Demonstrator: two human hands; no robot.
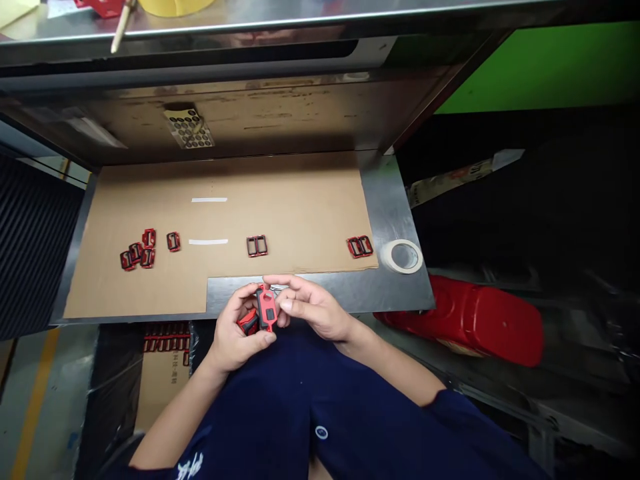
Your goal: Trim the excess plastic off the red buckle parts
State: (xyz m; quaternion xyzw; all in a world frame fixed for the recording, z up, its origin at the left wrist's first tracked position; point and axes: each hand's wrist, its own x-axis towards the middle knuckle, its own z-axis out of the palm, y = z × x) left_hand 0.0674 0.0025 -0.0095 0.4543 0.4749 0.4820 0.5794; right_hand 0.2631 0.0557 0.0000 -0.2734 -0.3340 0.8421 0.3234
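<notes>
In front of my chest, my left hand point(237, 332) is closed around a red plastic part point(267, 307) with black edging and a small black square on its face. A second red and black piece point(249, 322) sits in the same palm. My right hand point(310, 308) meets the part's right side; its thumb and bent fingers grip near that edge, and the index finger reaches over the top. Whether the right fingers also hold something small is hidden. Just beyond the hands, a pair of red and black frames point(257, 246) lies side by side on the cardboard sheet point(295, 200).
Several similar frames point(135, 255) lie at left, a single one point(173, 241) beside them, and two more point(360, 247) at right. A tape roll point(404, 257) rests on the metal bench point(395, 200). Below right is a red stool point(493, 320); a metal shelf edge point(280, 27) overhangs the back.
</notes>
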